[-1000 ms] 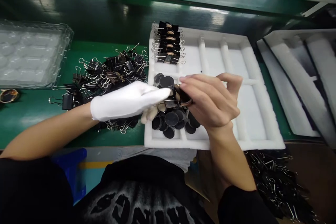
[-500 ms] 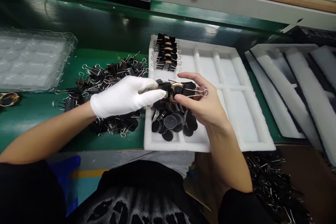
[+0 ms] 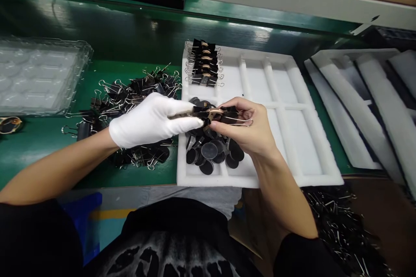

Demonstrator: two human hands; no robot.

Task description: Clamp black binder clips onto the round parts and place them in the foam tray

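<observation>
My left hand, in a white glove, pinches a black binder clip on the left side of a gold-rimmed round part. My bare right hand grips the same part from the right, its thumb at the front edge. A second binder clip bites that right side, its wire handles pointing into my right palm. All this is held above a heap of dark round discs in a white foam tray. Clipped round parts stand in a row in the tray's back left compartment.
Loose binder clips lie piled on the green table left of the tray. Clear plastic trays and another gold-rimmed piece are farther left. More foam trays lean at the right, above a lower clip pile.
The clipped round part has been tilted and lowered slightly, its gold rim now showing edge-up. My right index finger has curled in behind it. Both hands keep hold.
</observation>
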